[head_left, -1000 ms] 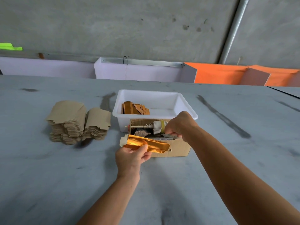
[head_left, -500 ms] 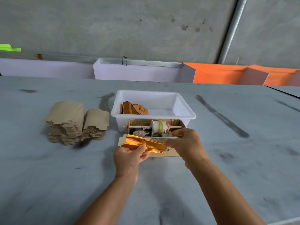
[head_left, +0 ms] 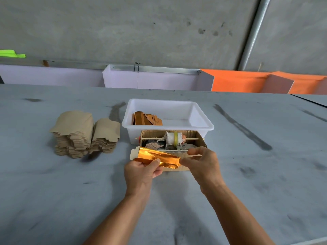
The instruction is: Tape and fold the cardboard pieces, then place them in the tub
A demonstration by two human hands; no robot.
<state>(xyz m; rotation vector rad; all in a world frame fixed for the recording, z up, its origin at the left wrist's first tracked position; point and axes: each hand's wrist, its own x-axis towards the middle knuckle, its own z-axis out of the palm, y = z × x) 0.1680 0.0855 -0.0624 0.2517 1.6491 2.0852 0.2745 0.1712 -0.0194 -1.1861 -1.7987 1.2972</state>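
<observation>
- Left hand (head_left: pixel 141 171): fingers curled, thumb on top, clamped on lower-left part of gold foil cardboard piece (head_left: pixel 156 157), held just above table (head_left: pixel 53 200) near its middle.
- Right hand (head_left: pixel 200 163): thumb & forefinger pinch right end of same piece; a strip of tape seems to run from there along the top edge, too thin to tell.
- Cardboard box (head_left: pixel 200 138), open top, just behind hands: holds stick axle w/ tape roll (head_left: pixel 174 138) & dark scraps.
- White tub (head_left: pixel 201 122), touching box's far side: folded orange-brown pieces (head_left: pixel 146 119) lean in left half.
- Stack of flat brown blanks (head_left: pixel 83 133), left of tub, apart from it.
- Far edge: lilac & orange panels (head_left: pixel 238 82) against concrete wall.
</observation>
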